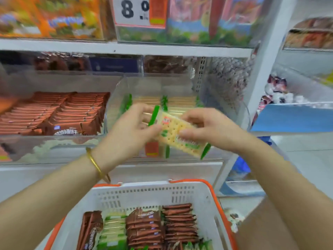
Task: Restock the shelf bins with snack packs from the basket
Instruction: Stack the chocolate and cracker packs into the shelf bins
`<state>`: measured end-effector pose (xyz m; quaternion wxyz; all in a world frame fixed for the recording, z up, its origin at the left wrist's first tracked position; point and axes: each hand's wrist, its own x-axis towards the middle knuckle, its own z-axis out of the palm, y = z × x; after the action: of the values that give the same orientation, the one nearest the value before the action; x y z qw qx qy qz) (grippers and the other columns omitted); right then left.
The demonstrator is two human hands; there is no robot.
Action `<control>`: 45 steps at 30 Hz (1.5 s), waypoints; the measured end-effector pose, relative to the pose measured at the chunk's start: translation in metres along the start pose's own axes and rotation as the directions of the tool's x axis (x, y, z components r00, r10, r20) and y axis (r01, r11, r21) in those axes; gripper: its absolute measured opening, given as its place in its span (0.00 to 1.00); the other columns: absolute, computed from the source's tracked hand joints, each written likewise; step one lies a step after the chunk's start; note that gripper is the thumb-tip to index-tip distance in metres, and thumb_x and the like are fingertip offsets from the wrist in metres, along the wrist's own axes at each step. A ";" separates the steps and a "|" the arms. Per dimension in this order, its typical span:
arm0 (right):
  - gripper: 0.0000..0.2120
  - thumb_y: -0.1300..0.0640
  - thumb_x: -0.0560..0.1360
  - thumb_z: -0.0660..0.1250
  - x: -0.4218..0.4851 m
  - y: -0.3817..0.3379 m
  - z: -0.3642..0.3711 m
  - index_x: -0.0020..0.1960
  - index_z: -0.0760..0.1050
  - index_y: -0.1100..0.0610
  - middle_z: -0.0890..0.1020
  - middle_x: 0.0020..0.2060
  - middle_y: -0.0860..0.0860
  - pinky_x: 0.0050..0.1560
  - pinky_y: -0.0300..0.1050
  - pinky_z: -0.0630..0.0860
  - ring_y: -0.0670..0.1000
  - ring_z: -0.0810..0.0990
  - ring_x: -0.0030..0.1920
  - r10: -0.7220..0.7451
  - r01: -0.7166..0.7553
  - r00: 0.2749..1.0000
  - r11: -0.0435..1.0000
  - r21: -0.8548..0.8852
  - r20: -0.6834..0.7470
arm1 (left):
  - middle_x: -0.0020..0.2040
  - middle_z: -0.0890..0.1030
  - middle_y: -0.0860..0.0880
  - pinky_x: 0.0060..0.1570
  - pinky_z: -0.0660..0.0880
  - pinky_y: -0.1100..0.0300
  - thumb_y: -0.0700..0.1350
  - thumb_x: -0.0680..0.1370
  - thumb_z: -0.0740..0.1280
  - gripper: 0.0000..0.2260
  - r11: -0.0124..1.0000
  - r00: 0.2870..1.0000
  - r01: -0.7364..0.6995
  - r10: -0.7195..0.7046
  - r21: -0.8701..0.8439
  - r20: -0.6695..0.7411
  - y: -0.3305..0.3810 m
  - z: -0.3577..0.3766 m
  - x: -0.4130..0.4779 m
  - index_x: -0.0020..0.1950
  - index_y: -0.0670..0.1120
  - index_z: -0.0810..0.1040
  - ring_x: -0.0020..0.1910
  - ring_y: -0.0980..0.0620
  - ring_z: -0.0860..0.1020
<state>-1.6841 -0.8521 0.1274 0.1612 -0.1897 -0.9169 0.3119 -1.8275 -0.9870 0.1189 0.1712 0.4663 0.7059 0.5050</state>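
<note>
Head view, nearest first: a white slotted basket [162, 193] with an orange rim holds rows of brown snack packs [144, 228] and cream packs with green ends [112, 230], standing on edge. Above it, both hands hold one tilted cracker pack [177, 136], cream with green crimped ends, in front of the clear shelf bin [115, 98]. The left hand [124, 134], a gold bangle [94, 164] on its wrist, curls its fingers [153, 129] on the pack's upper left end. The right hand [207, 127] pinches the right side between thumb and bent fingers [191, 116]. Matching packs lie in rows inside the bin. Beside it on the left is a bin of brown packs [54, 114]. Higher up hangs a blurred price card [133, 11].
</note>
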 end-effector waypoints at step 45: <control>0.12 0.59 0.70 0.74 0.097 0.071 0.013 0.50 0.73 0.57 0.71 0.50 0.53 0.47 0.48 0.73 0.56 0.74 0.49 0.155 -0.102 0.987 0.794 -0.599 0.037 | 0.48 0.74 0.43 0.54 0.69 0.53 0.50 0.82 0.51 0.15 0.721 0.946 -0.109 -0.137 0.684 0.295 -0.034 0.017 0.049 0.37 0.50 0.67 0.51 0.43 0.72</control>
<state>-1.7564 -0.7630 0.0896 0.0330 -0.2791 -0.9593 0.0265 -1.8564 -0.9383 0.0932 0.1025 0.5673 0.8083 0.1192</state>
